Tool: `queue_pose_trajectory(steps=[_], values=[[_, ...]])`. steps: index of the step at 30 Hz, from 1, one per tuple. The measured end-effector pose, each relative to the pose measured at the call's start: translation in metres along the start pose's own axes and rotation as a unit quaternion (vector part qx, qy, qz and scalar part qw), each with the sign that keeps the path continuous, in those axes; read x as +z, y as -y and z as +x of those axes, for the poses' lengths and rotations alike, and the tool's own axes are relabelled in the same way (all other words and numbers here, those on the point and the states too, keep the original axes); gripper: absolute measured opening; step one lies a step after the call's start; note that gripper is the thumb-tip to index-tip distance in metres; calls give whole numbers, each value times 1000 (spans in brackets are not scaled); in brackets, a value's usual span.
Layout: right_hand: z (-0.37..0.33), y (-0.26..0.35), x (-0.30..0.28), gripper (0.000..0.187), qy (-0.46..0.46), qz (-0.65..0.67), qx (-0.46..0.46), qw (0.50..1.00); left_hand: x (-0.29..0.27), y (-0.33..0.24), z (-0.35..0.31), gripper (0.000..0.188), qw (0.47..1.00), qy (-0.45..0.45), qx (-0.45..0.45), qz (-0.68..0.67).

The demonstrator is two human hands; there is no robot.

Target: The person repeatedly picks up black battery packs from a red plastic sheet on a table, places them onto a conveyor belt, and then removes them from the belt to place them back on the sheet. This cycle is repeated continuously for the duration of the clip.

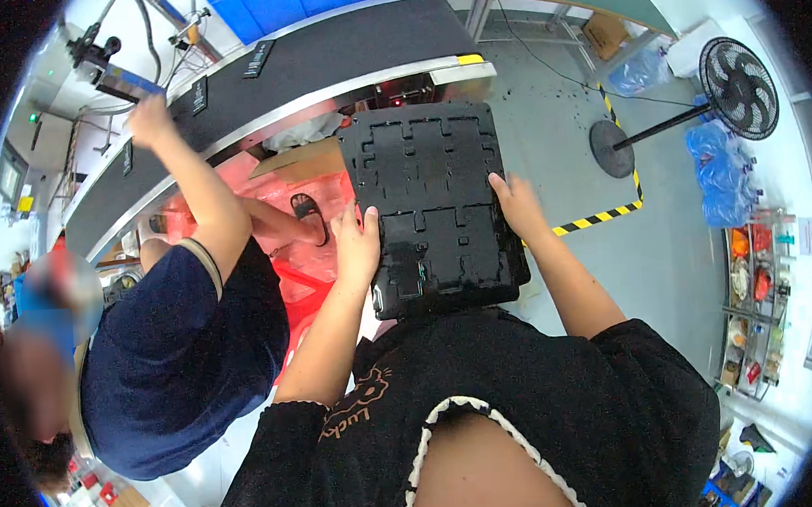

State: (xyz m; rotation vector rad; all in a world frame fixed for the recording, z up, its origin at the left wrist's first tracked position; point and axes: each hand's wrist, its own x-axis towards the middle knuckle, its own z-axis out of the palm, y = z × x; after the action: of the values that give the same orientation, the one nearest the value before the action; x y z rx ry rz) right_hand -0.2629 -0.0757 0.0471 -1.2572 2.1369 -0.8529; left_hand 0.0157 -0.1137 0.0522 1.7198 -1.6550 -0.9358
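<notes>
A black moulded plastic tray (pixel 436 220) with raised rectangular outlines lies in front of my body, and its near end reaches my shirt. More than one layer seems to show along its near right corner, so it may be a stack. Gripping its left edge is my left hand (pixel 358 245), thumb up along the rim. On the opposite edge my right hand (pixel 519 209) closes, with its thumb on top and the other fingers partly hidden or blurred. The recesses that I can see hold no distinct parts.
A black conveyor belt (pixel 340 50) runs beyond the tray, carrying small dark flat pieces (pixel 258 59). At left a co-worker (pixel 181 348) reaches over it. A blue bin (pixel 292 4) stands behind, a pedestal fan (pixel 737 87) at right, and red plastic sheeting (pixel 302 291) below.
</notes>
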Motion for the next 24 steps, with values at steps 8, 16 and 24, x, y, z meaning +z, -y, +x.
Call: queue_pose_trajectory(steps=[8,16,24], values=[[16,23,-8,57,102,178,112,972,11,-5,-8,38,998,-5,11,-67],[13,25,-14,55,94,156,104,978,16,-9,-18,35,995,-8,-24,-96],[8,18,-21,58,80,37,-2,996,15,-13,-30,48,996,0,-20,-82]])
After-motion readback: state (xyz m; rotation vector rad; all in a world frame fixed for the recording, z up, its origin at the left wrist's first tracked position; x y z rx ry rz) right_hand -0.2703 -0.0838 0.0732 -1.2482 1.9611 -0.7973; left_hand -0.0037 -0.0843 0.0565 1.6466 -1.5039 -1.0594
